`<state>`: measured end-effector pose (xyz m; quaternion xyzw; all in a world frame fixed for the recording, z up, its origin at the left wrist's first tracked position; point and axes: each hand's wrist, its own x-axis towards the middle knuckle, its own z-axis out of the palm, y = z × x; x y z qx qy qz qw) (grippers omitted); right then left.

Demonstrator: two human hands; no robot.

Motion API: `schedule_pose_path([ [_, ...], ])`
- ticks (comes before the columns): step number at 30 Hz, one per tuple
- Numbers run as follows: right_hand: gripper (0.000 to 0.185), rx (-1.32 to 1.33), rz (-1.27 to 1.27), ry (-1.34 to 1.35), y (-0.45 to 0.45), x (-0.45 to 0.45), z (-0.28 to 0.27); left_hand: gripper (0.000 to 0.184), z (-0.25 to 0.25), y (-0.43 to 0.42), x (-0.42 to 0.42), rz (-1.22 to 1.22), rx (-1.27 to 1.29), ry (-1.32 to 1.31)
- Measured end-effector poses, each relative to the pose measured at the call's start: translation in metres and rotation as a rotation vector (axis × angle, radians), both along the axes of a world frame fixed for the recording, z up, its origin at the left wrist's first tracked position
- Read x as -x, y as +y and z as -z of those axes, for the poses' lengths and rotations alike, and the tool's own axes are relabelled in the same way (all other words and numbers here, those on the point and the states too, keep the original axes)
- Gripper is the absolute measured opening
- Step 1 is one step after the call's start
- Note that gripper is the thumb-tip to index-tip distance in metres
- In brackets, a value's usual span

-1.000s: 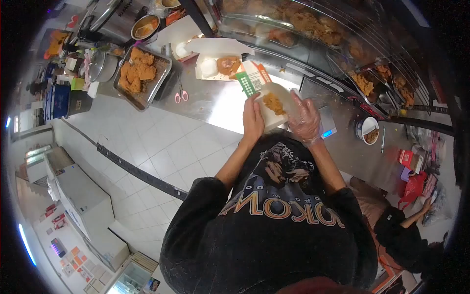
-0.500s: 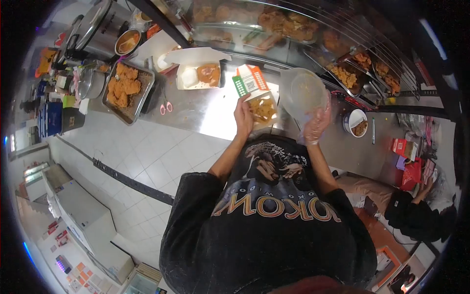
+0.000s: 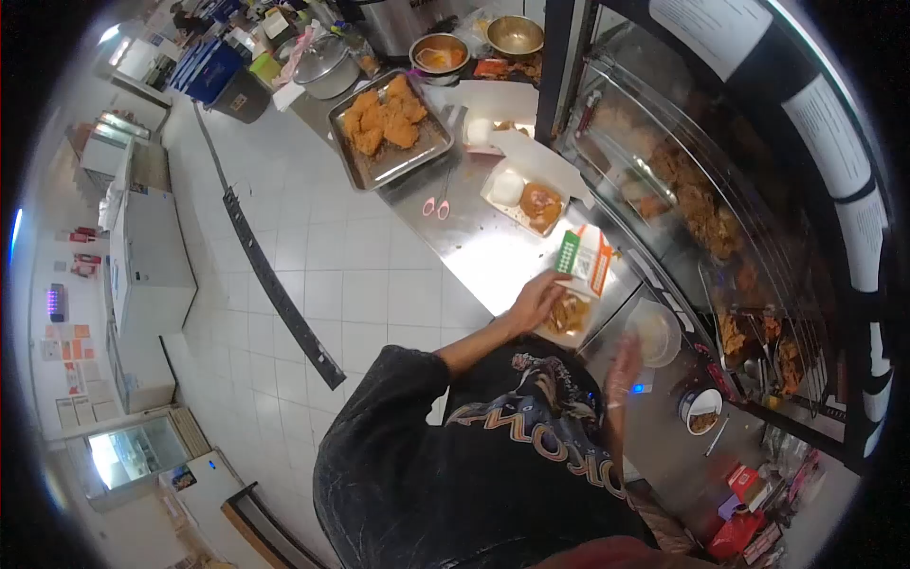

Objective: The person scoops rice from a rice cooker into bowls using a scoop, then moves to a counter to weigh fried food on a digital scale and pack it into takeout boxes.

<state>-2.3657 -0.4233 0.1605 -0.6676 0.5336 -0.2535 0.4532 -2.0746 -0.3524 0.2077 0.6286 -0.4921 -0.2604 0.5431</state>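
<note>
My left hand (image 3: 538, 302) has its fingers closed on the edge of a small paper takeaway box (image 3: 567, 334) with yellowish-brown food inside. The box's lid (image 3: 586, 258), printed orange, green and white, stands raised. In a clear plastic glove, my right hand (image 3: 623, 368) grips the near side of a translucent plastic bowl (image 3: 656, 334), held low over the counter to the right of the box. Motion blurs its fingers somewhat. Beyond the paper box, another open box (image 3: 542, 204) holds a white rice mound and a sauced brown piece.
A metal tray (image 3: 389, 173) of fried chicken (image 3: 384, 119) and pink-handled scissors (image 3: 436, 207) lie to the left. A glass display case (image 3: 654, 161) borders the counter's far side. A white tub (image 3: 701, 410) stands at right.
My view has turned, shifting the scene. My right hand has lowered the plastic bowl toward the counter. My left hand keeps its hold on the paper box.
</note>
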Motion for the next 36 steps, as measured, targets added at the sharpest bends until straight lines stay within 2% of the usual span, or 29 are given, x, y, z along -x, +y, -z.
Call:
schedule_pose_path([
  [2,0.044,-0.221,-0.046,-0.171,0.011,-0.075,-0.05,0.028,-0.022,-0.003,-0.007,0.095,-0.064,0.079],
  [4,0.043,-0.485,-0.01,-0.377,0.009,-0.121,-0.072,0.031,-0.031,-0.007,-0.013,0.169,-0.057,0.104],
  [7,0.04,-0.207,-0.015,-0.214,0.003,-0.128,-0.069,0.037,-0.042,-0.013,-0.033,0.156,0.118,-0.084],
  [9,0.042,-0.067,0.027,-0.168,-0.002,-0.106,-0.058,0.04,-0.054,-0.014,-0.064,-0.026,-0.217,-0.04],
  [10,0.042,0.008,0.083,-0.139,0.001,-0.088,-0.056,0.044,-0.034,-0.026,-0.09,-0.199,-0.32,-0.042],
  [11,0.041,-0.025,0.112,-0.102,0.007,-0.068,-0.065,0.047,-0.01,-0.038,-0.118,-0.387,-0.201,-0.34],
  [12,0.04,-0.056,0.173,-0.068,0.01,-0.045,-0.082,0.052,0.017,-0.051,-0.153,-0.47,-0.232,-0.527],
  [13,0.039,-0.071,0.24,-0.059,0.011,-0.022,-0.094,0.051,0.06,-0.045,-0.204,-0.321,-0.106,-1.154],
  [14,0.039,-0.106,0.391,0.064,0.022,0.005,-0.101,0.047,-0.045,-0.072,-0.184,-0.312,-0.059,-0.481],
  [15,0.038,-0.161,0.549,0.173,0.03,0.033,-0.102,0.055,0.024,-0.081,-0.229,-0.192,-0.191,-0.349],
  [17,0.045,-0.029,0.653,0.062,0.057,0.095,-0.095,0.058,0.035,-0.103,-0.233,-0.156,-0.396,-0.35],
  [19,0.046,0.051,0.889,-0.031,0.077,0.151,-0.087,0.058,0.047,-0.111,-0.229,-0.07,-0.512,-0.576],
  [21,0.045,0.108,1.064,-0.101,0.096,0.202,-0.067,0.064,0.047,-0.113,-0.196,-0.283,-0.55,-0.585],
  [23,0.044,0.142,1.244,-0.147,0.12,0.236,-0.048,0.068,0.035,-0.109,-0.187,-0.284,-0.523,-0.608],
  [26,0.042,0.041,1.512,-0.286,0.126,0.278,-0.033,0.071,0.012,-0.09,-0.162,-0.249,-0.436,-0.64],
  [27,0.041,0.037,1.536,-0.326,0.122,0.281,-0.041,0.071,0.002,-0.085,-0.153,-0.231,-0.402,-0.655],
  [28,0.041,0.037,1.571,-0.365,0.119,0.269,-0.057,0.069,0.014,-0.081,-0.164,-0.234,-0.497,-0.711],
  [29,0.041,0.038,1.608,-0.407,0.117,0.261,-0.065,0.068,0.031,-0.076,-0.177,-0.251,-0.443,-0.746],
  [31,0.041,-0.061,1.644,-0.322,0.115,0.28,-0.045,0.065,0.051,-0.055,-0.177,-0.288,-0.342,-0.809],
  [32,0.041,-0.12,1.656,-0.28,0.114,0.29,-0.032,0.065,0.056,-0.044,-0.173,-0.269,-0.379,-0.781],
  [34,0.041,-0.198,1.636,-0.166,0.119,0.342,0.033,0.063,0.051,-0.009,-0.16,-0.247,-0.47,-0.728],
  [36,0.042,-0.218,1.591,-0.047,0.086,0.405,0.038,0.063,0.0,0.011,-0.095,-0.239,-0.503,-0.722],
])
